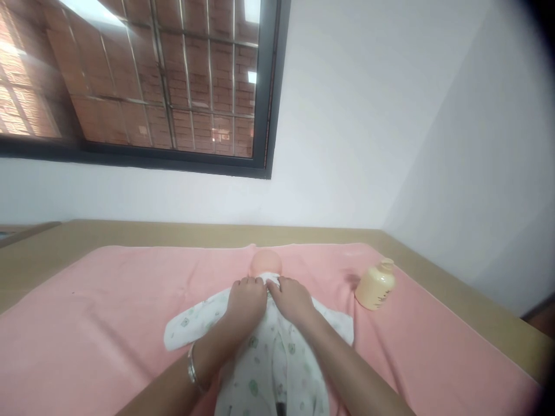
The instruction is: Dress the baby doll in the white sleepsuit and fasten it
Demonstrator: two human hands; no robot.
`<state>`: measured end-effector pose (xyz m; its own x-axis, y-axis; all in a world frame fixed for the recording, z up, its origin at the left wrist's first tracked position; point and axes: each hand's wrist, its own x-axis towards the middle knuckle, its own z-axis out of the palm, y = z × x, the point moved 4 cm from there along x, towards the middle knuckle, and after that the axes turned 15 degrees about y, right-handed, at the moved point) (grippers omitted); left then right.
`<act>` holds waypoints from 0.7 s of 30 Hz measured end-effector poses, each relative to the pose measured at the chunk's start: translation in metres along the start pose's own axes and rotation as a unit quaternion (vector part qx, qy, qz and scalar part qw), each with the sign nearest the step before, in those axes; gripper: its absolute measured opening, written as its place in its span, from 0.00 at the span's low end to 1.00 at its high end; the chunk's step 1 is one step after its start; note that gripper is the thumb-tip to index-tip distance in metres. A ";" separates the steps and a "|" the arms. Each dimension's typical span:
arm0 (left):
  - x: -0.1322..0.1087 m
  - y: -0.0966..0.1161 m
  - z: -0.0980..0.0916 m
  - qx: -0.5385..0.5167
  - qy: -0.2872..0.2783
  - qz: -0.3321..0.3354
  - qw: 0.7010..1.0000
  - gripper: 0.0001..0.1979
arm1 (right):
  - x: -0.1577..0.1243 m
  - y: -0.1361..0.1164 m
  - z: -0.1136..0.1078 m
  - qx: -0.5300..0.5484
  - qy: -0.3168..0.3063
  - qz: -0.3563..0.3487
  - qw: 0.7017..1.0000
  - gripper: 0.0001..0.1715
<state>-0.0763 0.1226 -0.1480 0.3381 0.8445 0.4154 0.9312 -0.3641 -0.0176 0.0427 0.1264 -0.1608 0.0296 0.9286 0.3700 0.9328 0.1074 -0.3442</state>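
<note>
A baby doll (pixel 266 262) lies on its back on a pink blanket (pixel 130 300), only its rounded head showing past my hands. White baby clothes (pixel 255 370) with a small green and grey print cover its body, both sleeves spread out to the sides. My left hand (pixel 247 301) is closed at the left of the collar, its fingers curled over the cloth. Close beside it, my right hand (pixel 293 299) pinches the collar's right side, thumb toward the middle. The fingertips and the doll's neck are partly hidden.
A cream pump-top bottle (pixel 376 285) tilts on the blanket to the right. The blanket covers a wooden table (pixel 217 234), which meets a white wall (pixel 347 115) at the back. A dark-framed window (pixel 265 115) with bars is at upper left.
</note>
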 end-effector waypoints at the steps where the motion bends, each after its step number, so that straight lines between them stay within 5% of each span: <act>1: 0.000 0.001 -0.001 0.000 0.002 -0.001 1.000 0.15 | 0.000 0.000 -0.001 0.002 -0.009 0.004 1.000 0.34; 8: 0.003 -0.010 0.005 -0.053 -0.011 -0.025 0.998 0.12 | -0.016 -0.019 -0.020 0.046 0.011 -0.044 0.998 0.34; 15: -0.002 -0.002 0.002 0.002 0.006 -0.011 1.000 0.17 | 0.004 0.003 0.001 0.013 -0.012 0.028 0.999 0.34; 21: 0.002 -0.012 0.006 -0.038 -0.012 -0.027 0.999 0.15 | -0.007 -0.007 -0.004 0.015 0.022 -0.022 0.999 0.35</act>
<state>-0.0857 0.1307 -0.1522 0.2915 0.8724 0.3923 0.9352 -0.3461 0.0746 0.0371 0.1180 -0.1570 0.0050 0.9065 0.4222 0.9220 0.1593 -0.3530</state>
